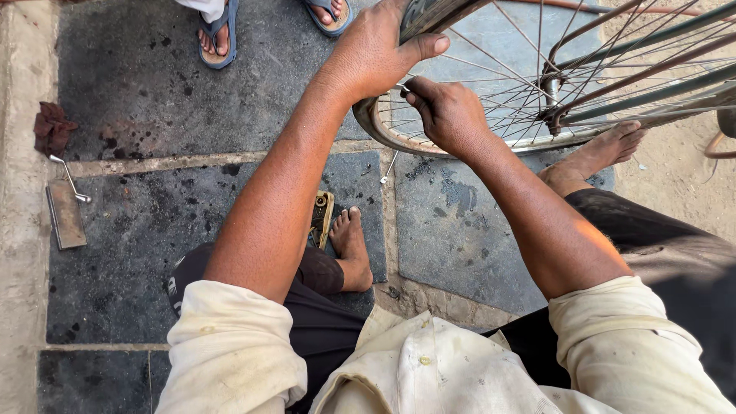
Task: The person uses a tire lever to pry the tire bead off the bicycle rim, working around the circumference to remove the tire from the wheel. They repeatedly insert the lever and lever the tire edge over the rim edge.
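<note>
A bicycle wheel (491, 142) with thin spokes stands on the stone floor in front of me, its tyre partly pulled off the rim. My left hand (379, 50) grips the tyre at the top left of the wheel, thumb stretched over it. My right hand (445, 111) is closed just inside the rim, pinching something small among the spokes; what it holds I cannot make out. My bare feet (351, 245) rest on the floor below the wheel.
Dark stone slabs (146, 230) cover the floor. A metal tool with a bent handle (65, 203) and a reddish rag (52, 126) lie at the left. A small metal piece (322, 218) sits by my foot. Another person's sandalled feet (218, 34) stand at the top.
</note>
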